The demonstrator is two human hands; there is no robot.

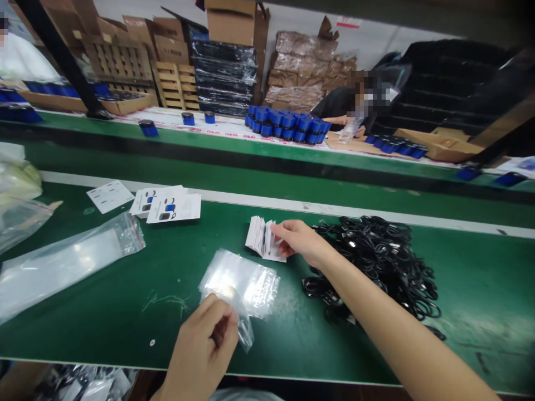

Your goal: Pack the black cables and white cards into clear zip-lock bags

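My left hand (204, 342) is closed, pinching the edge of a clear plastic bag (243, 326) near the front of the green table. Under and beyond that bag lies a pile of flat clear bags (246, 278). My right hand (301, 239) reaches across to a row of small white folded leaflets (256, 234) standing on edge. Its thumb and fingers grip a leaflet at the right end of the row; the fingertips are partly hidden. Just right of that hand, partly behind my forearm, is a heap of coiled black cables (376, 250).
Flat printed sheets (173, 207) and a long clear bag (62, 264) lie at the left. Across a raised ledge stand several blue-and-black containers (288, 125) and an open carton (438, 145). A person (343, 108) works behind it. Below the table's front edge are packed bags (92, 384).
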